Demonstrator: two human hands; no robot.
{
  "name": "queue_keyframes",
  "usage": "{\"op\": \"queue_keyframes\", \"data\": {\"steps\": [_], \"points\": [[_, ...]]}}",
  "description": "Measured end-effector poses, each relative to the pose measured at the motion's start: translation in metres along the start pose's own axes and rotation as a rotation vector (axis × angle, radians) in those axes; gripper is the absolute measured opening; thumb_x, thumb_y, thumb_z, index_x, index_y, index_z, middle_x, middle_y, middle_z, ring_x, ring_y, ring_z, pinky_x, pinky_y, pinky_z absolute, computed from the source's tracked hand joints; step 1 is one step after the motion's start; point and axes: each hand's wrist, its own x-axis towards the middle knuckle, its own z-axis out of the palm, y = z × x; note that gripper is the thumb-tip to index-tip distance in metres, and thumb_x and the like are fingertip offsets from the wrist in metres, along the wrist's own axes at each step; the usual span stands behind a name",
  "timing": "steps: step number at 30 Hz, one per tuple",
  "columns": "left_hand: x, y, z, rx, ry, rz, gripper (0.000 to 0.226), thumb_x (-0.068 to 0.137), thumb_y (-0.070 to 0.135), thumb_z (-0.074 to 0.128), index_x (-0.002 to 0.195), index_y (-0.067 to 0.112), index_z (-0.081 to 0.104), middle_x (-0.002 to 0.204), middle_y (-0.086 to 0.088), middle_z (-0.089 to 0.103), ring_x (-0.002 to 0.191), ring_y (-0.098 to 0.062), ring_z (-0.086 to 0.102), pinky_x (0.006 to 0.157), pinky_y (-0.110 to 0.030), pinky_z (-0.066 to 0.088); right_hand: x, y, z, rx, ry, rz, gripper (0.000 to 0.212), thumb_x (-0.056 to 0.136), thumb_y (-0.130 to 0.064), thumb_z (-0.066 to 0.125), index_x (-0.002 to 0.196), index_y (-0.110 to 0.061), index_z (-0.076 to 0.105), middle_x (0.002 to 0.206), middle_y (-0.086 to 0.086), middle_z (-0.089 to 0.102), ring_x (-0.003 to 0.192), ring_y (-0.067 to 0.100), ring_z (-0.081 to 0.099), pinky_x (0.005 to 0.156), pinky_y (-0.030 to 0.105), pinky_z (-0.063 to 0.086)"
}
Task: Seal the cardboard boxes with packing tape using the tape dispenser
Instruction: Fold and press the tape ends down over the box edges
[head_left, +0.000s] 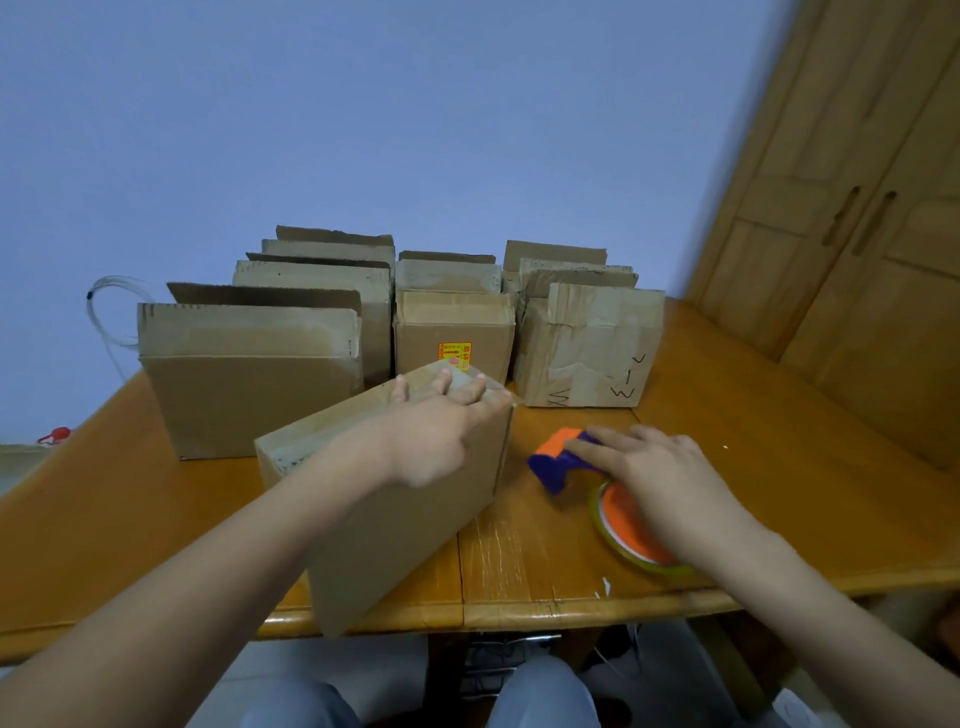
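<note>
A closed cardboard box (405, 525) lies at an angle on the wooden table (727, 426), its near corner over the front edge. My left hand (436, 426) rests flat on the box's top with the fingers spread toward its far edge. To the right, a purple and orange tape dispenser (558, 460) with a roll of clear tape (623, 540) lies on its side on the table. My right hand (660, 473) lies over the dispenser, fingers reaching across its purple handle; the grip is not plainly closed.
Several open cardboard boxes stand in rows at the back of the table: a large one (249, 374) at left, one with an orange sticker (454, 332) in the middle, a taped one (587, 348) at right. A wooden wardrobe (857, 234) stands to the right.
</note>
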Motion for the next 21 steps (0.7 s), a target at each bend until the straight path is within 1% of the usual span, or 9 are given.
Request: {"op": "queue_keyframes", "data": {"steps": [2, 5, 9, 11, 13, 14, 16, 18, 21], "points": [[-0.001, 0.001, 0.0, -0.004, -0.01, -0.004, 0.075, 0.098, 0.01, 0.041, 0.152, 0.036, -0.003, 0.161, 0.001, -0.01, 0.147, -0.03, -0.011, 0.114, -0.06, -0.01, -0.003, 0.016, -0.01, 0.013, 0.087, 0.066, 0.062, 0.099, -0.019, 0.04, 0.148, -0.043, 0.011, 0.158, -0.008, 0.018, 0.139, 0.024, 0.026, 0.107, 0.039, 0.029], [-0.001, 0.001, -0.002, 0.005, -0.024, 0.013, 0.075, 0.098, 0.01, 0.041, 0.153, 0.035, -0.003, 0.162, 0.001, -0.011, 0.148, -0.03, -0.011, 0.115, -0.061, -0.009, -0.006, 0.028, -0.01, 0.087, 0.112, 0.104, 0.069, 0.095, -0.014, 0.048, 0.148, -0.044, 0.014, 0.156, -0.008, 0.023, 0.138, 0.021, 0.03, 0.108, 0.04, 0.033], [-0.005, -0.008, -0.01, -0.05, -0.054, 0.088, 0.076, 0.096, 0.012, 0.048, 0.153, 0.036, 0.003, 0.162, 0.005, -0.005, 0.148, -0.023, -0.009, 0.116, -0.056, -0.008, -0.007, 0.036, 0.008, 0.348, 0.178, 0.125, 0.084, 0.083, 0.009, 0.052, 0.144, -0.043, 0.029, 0.15, -0.01, 0.037, 0.137, 0.017, 0.035, 0.106, 0.039, 0.039], [-0.013, -0.012, -0.019, -0.091, -0.079, 0.134, 0.077, 0.093, 0.012, 0.055, 0.151, 0.039, 0.013, 0.161, 0.008, 0.007, 0.148, -0.017, 0.004, 0.119, -0.045, 0.003, -0.009, 0.039, 0.017, 0.465, 0.241, 0.109, 0.087, 0.079, 0.018, 0.051, 0.141, -0.041, 0.037, 0.145, -0.009, 0.044, 0.135, 0.015, 0.039, 0.105, 0.032, 0.041], [-0.022, -0.015, -0.027, -0.169, -0.1, 0.166, 0.076, 0.09, 0.008, 0.06, 0.148, 0.037, 0.022, 0.155, 0.005, 0.024, 0.137, -0.014, 0.027, 0.111, -0.031, 0.024, -0.008, 0.041, 0.024, 0.541, 0.278, 0.102, 0.087, 0.078, 0.021, 0.051, 0.14, -0.04, 0.04, 0.141, -0.008, 0.049, 0.131, 0.015, 0.043, 0.1, 0.028, 0.045], [-0.026, -0.015, -0.028, -0.208, -0.092, 0.183, 0.074, 0.088, 0.005, 0.062, 0.147, 0.034, 0.027, 0.151, 0.004, 0.031, 0.129, -0.011, 0.034, 0.106, -0.026, 0.03, -0.008, 0.042, 0.026, 0.571, 0.291, 0.102, 0.087, 0.078, 0.022, 0.051, 0.139, -0.04, 0.041, 0.14, -0.007, 0.05, 0.13, 0.016, 0.045, 0.098, 0.029, 0.047], [-0.028, -0.013, -0.027, -0.243, -0.023, 0.207, 0.064, 0.088, 0.008, 0.063, 0.142, 0.027, 0.034, 0.143, 0.004, 0.041, 0.123, -0.008, 0.041, 0.104, -0.022, 0.036, -0.006, 0.044, 0.028, 0.614, 0.322, 0.109, 0.089, 0.077, 0.023, 0.05, 0.137, -0.042, 0.041, 0.139, -0.005, 0.051, 0.129, 0.018, 0.046, 0.096, 0.031, 0.049], [-0.026, -0.009, -0.022, -0.217, 0.094, 0.205, 0.051, 0.09, 0.025, 0.064, 0.135, 0.025, 0.041, 0.136, 0.004, 0.048, 0.118, -0.011, 0.048, 0.101, -0.027, 0.041, -0.004, 0.045, 0.029, 0.64, 0.359, 0.108, 0.091, 0.076, 0.024, 0.049, 0.135, -0.045, 0.039, 0.138, -0.004, 0.052, 0.128, 0.018, 0.046, 0.095, 0.028, 0.047], [-0.018, 0.004, -0.007, -0.097, 0.294, 0.144, 0.058, 0.085, 0.05, 0.064, 0.131, 0.022, 0.044, 0.13, 0.005, 0.053, 0.113, -0.013, 0.052, 0.093, -0.032, 0.047, -0.002, 0.045, 0.03, 0.677, 0.386, 0.102, 0.09, 0.078, 0.023, 0.049, 0.136, -0.045, 0.04, 0.137, -0.005, 0.052, 0.127, 0.017, 0.047, 0.09, 0.025, 0.047]]}}
